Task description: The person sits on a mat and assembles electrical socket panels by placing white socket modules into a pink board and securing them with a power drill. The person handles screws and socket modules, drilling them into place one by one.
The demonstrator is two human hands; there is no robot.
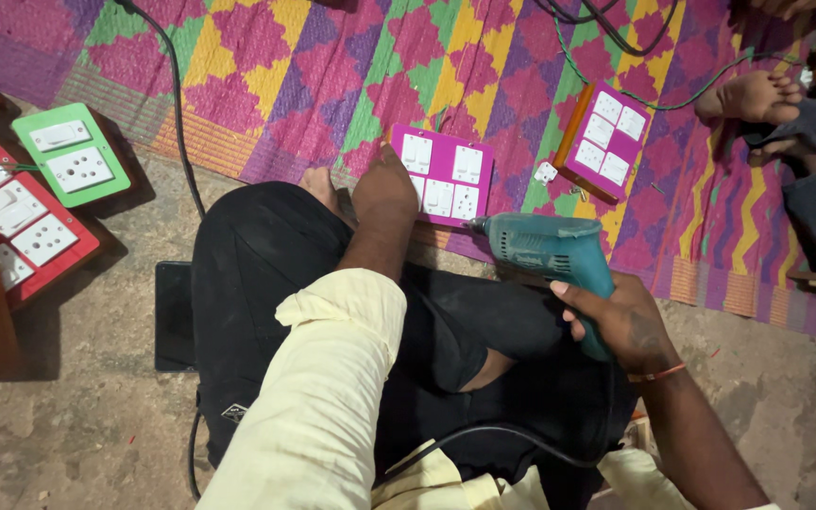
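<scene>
A magenta switchboard (446, 175) with white switches and sockets lies on the patterned mat in front of my knees. My left hand (382, 189) rests on its left edge, fingers curled over it. My right hand (620, 321) grips the handle of a teal electric drill (545, 250). The drill's tip points left, close to the board's lower right corner. A black cable (502, 436) runs from the drill across my lap.
A second magenta switchboard (606, 140) on a wooden box lies to the right, with a small white plug (546, 172) beside it. Green (70, 153) and red (13, 217) switchboards sit at the left. Another person's foot (750, 96) is at the upper right. A dark flat slab (174, 316) lies by my left thigh.
</scene>
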